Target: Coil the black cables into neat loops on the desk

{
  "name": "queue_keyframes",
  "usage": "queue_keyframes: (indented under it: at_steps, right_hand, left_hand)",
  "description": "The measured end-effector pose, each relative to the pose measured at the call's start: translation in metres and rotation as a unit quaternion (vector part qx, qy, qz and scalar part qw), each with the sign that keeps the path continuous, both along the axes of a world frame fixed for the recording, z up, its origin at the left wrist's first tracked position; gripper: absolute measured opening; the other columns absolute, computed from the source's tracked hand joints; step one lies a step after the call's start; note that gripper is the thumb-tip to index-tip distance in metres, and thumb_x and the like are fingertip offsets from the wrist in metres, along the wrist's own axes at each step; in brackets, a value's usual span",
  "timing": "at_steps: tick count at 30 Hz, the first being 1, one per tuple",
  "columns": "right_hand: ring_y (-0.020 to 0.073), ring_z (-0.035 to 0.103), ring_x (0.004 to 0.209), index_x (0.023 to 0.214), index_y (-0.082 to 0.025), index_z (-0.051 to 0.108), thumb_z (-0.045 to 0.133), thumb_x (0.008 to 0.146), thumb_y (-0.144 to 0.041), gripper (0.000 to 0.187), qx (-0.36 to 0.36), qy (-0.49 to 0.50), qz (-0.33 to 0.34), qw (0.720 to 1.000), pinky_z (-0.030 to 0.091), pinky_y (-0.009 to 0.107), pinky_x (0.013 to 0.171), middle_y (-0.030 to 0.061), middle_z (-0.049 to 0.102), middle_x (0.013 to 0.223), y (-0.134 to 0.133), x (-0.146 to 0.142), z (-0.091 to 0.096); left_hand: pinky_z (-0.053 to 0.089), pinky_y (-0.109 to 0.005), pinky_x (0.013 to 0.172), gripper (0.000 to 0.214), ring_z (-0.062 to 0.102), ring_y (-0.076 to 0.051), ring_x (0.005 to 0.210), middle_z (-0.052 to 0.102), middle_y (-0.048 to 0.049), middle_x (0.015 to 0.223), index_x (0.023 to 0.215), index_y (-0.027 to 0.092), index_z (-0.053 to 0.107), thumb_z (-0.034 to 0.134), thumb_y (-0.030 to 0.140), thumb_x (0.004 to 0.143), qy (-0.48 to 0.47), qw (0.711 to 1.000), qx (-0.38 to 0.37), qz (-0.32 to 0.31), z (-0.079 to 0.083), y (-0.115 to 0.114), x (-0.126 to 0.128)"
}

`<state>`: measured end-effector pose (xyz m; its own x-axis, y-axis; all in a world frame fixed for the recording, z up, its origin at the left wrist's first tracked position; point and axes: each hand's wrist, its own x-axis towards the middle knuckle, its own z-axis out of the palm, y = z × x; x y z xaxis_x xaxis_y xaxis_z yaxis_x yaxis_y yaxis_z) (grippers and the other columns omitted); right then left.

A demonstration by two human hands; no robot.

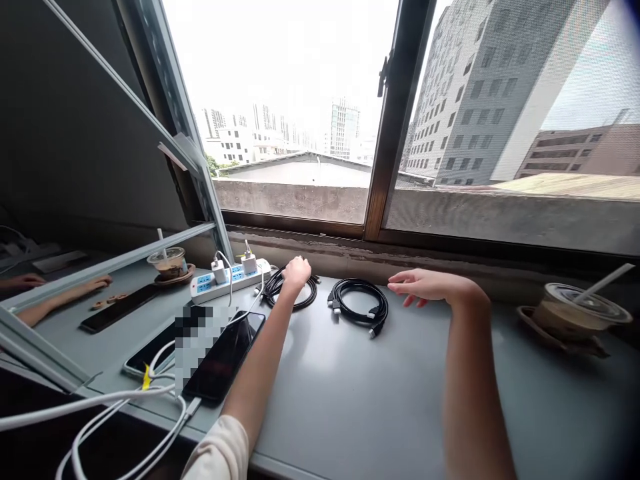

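Note:
Two coils of black cable lie side by side on the grey table. My left hand (297, 272) is closed over the far edge of the left coil of black cable (306, 303), its fingertips mostly hidden. The right coil of black cable (385, 307) rests flat, its light and dark plugs showing at its left and lower right. Just to the right of that coil, my right hand (423, 285) hovers with fingers stretched toward it, apart from it and holding nothing.
A white power strip (220, 291) with plugged-in chargers stands behind two phones, one a black phone (225, 360). White cables (135, 395) loop over the front left edge. Lidded drink cups stand at far right (575, 313) and left (169, 267). A metal shelf frame (200, 167) rises at left.

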<state>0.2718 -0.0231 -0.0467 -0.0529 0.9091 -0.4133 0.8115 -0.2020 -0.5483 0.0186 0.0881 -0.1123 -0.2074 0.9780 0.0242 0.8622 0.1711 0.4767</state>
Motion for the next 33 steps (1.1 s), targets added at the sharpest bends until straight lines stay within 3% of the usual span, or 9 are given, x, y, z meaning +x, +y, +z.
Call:
queue_keyframes:
  at_steps: [4, 10, 13, 15, 17, 19, 22, 27, 33]
  right_hand:
    - [0.0181, 0.061, 0.094, 0.128, -0.018, 0.046, 0.050, 0.086, -0.042, 0.049, -0.004, -0.010, -0.011, 1.000, 0.048, 0.026, 0.081, 0.0100, 0.057, 0.117, 0.005, -0.002, -0.004]
    - [0.0198, 0.060, 0.090, 0.129, -0.017, 0.046, 0.049, 0.086, -0.043, 0.050, 0.040, -0.034, 0.044, 0.998, 0.047, 0.027, 0.078, 0.0086, 0.062, 0.106, 0.007, -0.025, -0.003]
    - [0.0181, 0.058, 0.091, 0.128, -0.021, 0.047, 0.047, 0.086, -0.048, 0.050, 0.171, 0.030, 0.153, 0.973, 0.046, 0.025, 0.077, 0.0059, 0.060, 0.108, -0.002, -0.051, 0.004]
    - [0.0181, 0.055, 0.098, 0.127, -0.023, 0.047, 0.051, 0.082, -0.053, 0.055, 0.268, 0.079, 0.207, 0.937, 0.045, 0.024, 0.079, 0.0045, 0.057, 0.113, -0.010, -0.070, 0.007]
    - [0.0194, 0.054, 0.098, 0.119, -0.021, 0.053, 0.053, 0.079, -0.055, 0.052, 0.326, 0.083, 0.246, 0.909, 0.045, 0.026, 0.078, 0.0049, 0.056, 0.112, -0.017, -0.086, 0.009]
    - [0.0202, 0.054, 0.093, 0.104, -0.017, 0.059, 0.052, 0.081, -0.050, 0.040, 0.361, 0.064, 0.275, 0.889, 0.044, 0.027, 0.075, 0.0063, 0.059, 0.103, -0.021, -0.096, 0.009]
    - [0.0193, 0.055, 0.085, 0.085, -0.014, 0.060, 0.048, 0.086, -0.037, 0.026, 0.390, 0.047, 0.276, 0.877, 0.042, 0.026, 0.067, 0.0072, 0.060, 0.092, -0.023, -0.098, 0.008]
    - [0.0124, 0.053, 0.059, 0.071, -0.014, 0.055, 0.049, 0.085, -0.042, 0.032, 0.416, 0.059, 0.234, 0.877, 0.036, 0.021, 0.049, 0.0026, 0.059, 0.069, -0.031, -0.081, 0.014]
    - [0.0092, 0.049, 0.047, 0.066, -0.016, 0.056, 0.062, 0.074, -0.051, 0.036, 0.485, 0.072, 0.199, 0.848, 0.034, 0.019, 0.044, -0.0021, 0.053, 0.053, -0.045, -0.071, 0.025]
  left_hand:
    - [0.040, -0.038, 0.084, 0.041, 0.055, -0.031, 0.108, 0.060, -0.0208, 0.113, 0.101, 0.010, 0.060, 0.028, 0.034, 0.090, -0.029, 0.995, 0.080, 0.054, 0.023, -0.009, -0.015]
    - [0.043, -0.028, 0.070, 0.040, 0.060, -0.020, 0.087, 0.065, -0.0103, 0.091, 0.086, 0.016, 0.057, 0.026, 0.040, 0.092, -0.096, 0.970, 0.212, 0.065, 0.068, -0.037, -0.026]
    - [0.037, -0.021, 0.051, 0.028, 0.050, -0.009, 0.053, 0.053, 0.0009, 0.061, 0.080, 0.017, 0.049, 0.035, 0.040, 0.091, -0.346, 0.891, 0.291, -0.036, 0.085, -0.058, -0.010]
    - [0.031, -0.018, 0.043, 0.025, 0.037, -0.006, 0.041, 0.038, 0.0077, 0.050, 0.081, 0.018, 0.044, 0.036, 0.040, 0.091, -0.496, 0.818, 0.248, -0.154, 0.092, -0.074, 0.006]
    - [0.029, -0.016, 0.041, 0.024, 0.033, -0.004, 0.037, 0.034, 0.0099, 0.047, 0.079, 0.019, 0.041, 0.038, 0.040, 0.091, -0.569, 0.763, 0.205, -0.230, 0.095, -0.089, 0.024]
    - [0.029, -0.016, 0.040, 0.025, 0.034, -0.004, 0.038, 0.037, 0.0095, 0.047, 0.079, 0.018, 0.040, 0.039, 0.040, 0.090, -0.597, 0.736, 0.175, -0.266, 0.095, -0.100, 0.039]
    - [0.032, -0.015, 0.043, 0.023, 0.039, -0.003, 0.042, 0.045, 0.0072, 0.051, 0.081, 0.018, 0.039, 0.043, 0.039, 0.089, -0.612, 0.724, 0.154, -0.278, 0.093, -0.111, 0.053]
    - [0.041, -0.014, 0.055, 0.020, 0.051, -0.004, 0.055, 0.052, 0.0050, 0.062, 0.088, 0.016, 0.044, 0.058, 0.029, 0.082, -0.594, 0.730, 0.182, -0.285, 0.096, -0.120, 0.056]
    - [0.036, -0.015, 0.042, 0.021, 0.045, -0.003, 0.045, 0.050, 0.0044, 0.062, 0.083, 0.016, 0.051, 0.055, 0.036, 0.082, -0.564, 0.738, 0.172, -0.329, 0.101, -0.127, 0.049]
